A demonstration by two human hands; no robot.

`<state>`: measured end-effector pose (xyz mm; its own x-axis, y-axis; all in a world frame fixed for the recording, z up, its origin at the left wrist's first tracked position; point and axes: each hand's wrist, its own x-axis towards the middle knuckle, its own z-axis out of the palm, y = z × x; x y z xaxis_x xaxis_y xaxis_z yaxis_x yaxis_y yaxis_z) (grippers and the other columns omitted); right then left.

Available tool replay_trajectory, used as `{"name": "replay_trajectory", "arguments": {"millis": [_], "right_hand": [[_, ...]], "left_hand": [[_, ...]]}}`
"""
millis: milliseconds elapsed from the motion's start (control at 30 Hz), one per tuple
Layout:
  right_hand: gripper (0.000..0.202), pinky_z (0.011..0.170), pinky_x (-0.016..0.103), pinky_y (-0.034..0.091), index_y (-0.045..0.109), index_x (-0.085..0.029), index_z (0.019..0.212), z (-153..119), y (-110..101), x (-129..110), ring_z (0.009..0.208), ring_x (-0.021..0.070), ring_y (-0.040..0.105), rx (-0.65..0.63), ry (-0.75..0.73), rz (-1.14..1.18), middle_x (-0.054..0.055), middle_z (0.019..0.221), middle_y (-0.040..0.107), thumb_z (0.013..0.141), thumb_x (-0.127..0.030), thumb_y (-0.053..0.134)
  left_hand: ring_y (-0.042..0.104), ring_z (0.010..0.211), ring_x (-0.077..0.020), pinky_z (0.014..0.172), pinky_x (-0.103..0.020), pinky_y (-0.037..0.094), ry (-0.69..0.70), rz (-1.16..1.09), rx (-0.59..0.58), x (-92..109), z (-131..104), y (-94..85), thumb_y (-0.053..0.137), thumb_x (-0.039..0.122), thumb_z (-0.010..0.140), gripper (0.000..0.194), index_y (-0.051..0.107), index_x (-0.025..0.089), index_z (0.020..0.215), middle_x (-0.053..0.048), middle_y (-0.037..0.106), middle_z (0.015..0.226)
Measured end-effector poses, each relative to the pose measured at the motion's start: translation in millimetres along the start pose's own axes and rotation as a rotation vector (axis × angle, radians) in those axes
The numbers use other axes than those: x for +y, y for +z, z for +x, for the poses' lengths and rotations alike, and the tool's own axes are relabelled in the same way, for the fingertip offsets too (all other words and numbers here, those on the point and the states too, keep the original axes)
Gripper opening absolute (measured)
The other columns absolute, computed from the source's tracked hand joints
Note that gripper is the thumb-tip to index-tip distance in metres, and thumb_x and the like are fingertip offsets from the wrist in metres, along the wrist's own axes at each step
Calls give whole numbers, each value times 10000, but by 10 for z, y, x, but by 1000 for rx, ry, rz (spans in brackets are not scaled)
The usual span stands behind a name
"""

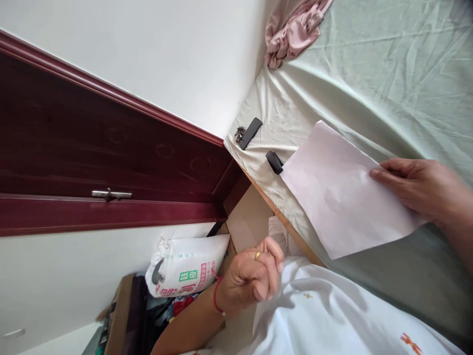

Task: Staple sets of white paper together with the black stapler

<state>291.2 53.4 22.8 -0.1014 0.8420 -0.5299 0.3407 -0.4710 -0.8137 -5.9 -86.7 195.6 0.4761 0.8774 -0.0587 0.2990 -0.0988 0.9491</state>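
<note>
A sheet of white paper is pinched at its right edge between the thumb and fingers of my right hand. It is tilted over the green bed sheet, with its surface slightly bent. A small black object sits at the paper's left edge; whether the two touch I cannot tell. My left hand, wearing a gold ring and a red bracelet, hovers in front of my white shirt. Its fingers are curled in, and I see nothing in them.
The pale green bed sheet covers the bed. By its corner lie a flat black case and some keys. Pink cloth is bunched at the back. A dark red door and a printed white sack are on the left.
</note>
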Motion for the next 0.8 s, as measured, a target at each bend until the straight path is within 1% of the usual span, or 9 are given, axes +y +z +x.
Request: {"name": "replay_trajectory", "arguments": {"millis": [133, 233, 300, 367, 433, 500, 633, 700, 800], "right_hand": [[331, 411, 241, 404, 718, -253, 908, -14, 0, -9, 497, 149, 578, -24, 19, 148, 0, 674, 689, 823, -568, 660], [337, 386, 262, 429, 705, -253, 854, -37, -25, -33, 472, 155, 567, -106, 120, 408, -7, 662, 672, 726, -556, 781], [373, 383, 290, 464, 700, -253, 824, -64, -54, -71, 474, 173, 582, -166, 196, 567, -8, 655, 669, 627, -522, 866], [403, 388, 301, 486, 710, -246, 814, -93, -85, -117, 482, 181, 596, -199, 214, 652, 0, 655, 676, 564, -488, 913], [399, 386, 285, 480, 724, -243, 820, -114, -108, -151, 479, 173, 598, -190, 184, 698, 5, 650, 677, 561, -473, 922], [383, 398, 278, 484, 730, -253, 837, -118, -115, -157, 485, 165, 604, -155, 155, 738, 1, 661, 682, 576, -463, 916], [360, 442, 282, 498, 721, -274, 869, -78, -80, -85, 524, 162, 618, -82, 83, 653, -13, 723, 704, 639, -510, 866], [345, 430, 265, 447, 709, -269, 863, -48, -51, -42, 511, 154, 595, -84, 8, 460, -15, 700, 692, 719, -572, 786], [366, 464, 271, 419, 717, -268, 916, -14, -12, -26, 552, 168, 607, -73, -91, 135, 2, 722, 713, 808, -612, 656]], "left_hand": [[558, 846, -214, 846, -393, 431, -65, -87, 286, -249, 99, -43, 491, 469, 1015, 450, 542, 202, 658, -56, 603, 668], [575, 835, -162, 784, -317, 453, -298, -264, 617, -633, 250, -29, 616, 449, 961, 340, 596, 183, 749, -40, 619, 827], [613, 896, -160, 757, -287, 469, -441, -378, 735, -892, 359, 2, 702, 472, 894, 314, 613, 179, 823, -52, 651, 967], [636, 938, -172, 749, -285, 489, -489, -476, 812, -1089, 457, 43, 745, 510, 842, 355, 631, 178, 897, -62, 660, 1035], [649, 905, -180, 741, -297, 507, -509, -593, 840, -1197, 539, 88, 736, 587, 817, 433, 638, 177, 914, -62, 665, 975], [664, 899, -207, 770, -341, 533, -499, -707, 782, -1227, 611, 133, 681, 690, 807, 524, 650, 182, 929, -74, 684, 944], [674, 1109, -314, 918, -449, 539, -392, -770, 641, -1241, 737, 229, 566, 843, 770, 737, 704, 188, 1079, -133, 741, 1077], [674, 1145, -326, 967, -451, 523, -358, -698, 654, -1312, 788, 276, 661, 780, 754, 692, 729, 183, 1097, -129, 762, 1094], [716, 1025, -259, 964, -387, 523, -325, -494, 738, -1487, 841, 327, 830, 548, 731, 447, 765, 181, 976, -77, 793, 1006]]}}
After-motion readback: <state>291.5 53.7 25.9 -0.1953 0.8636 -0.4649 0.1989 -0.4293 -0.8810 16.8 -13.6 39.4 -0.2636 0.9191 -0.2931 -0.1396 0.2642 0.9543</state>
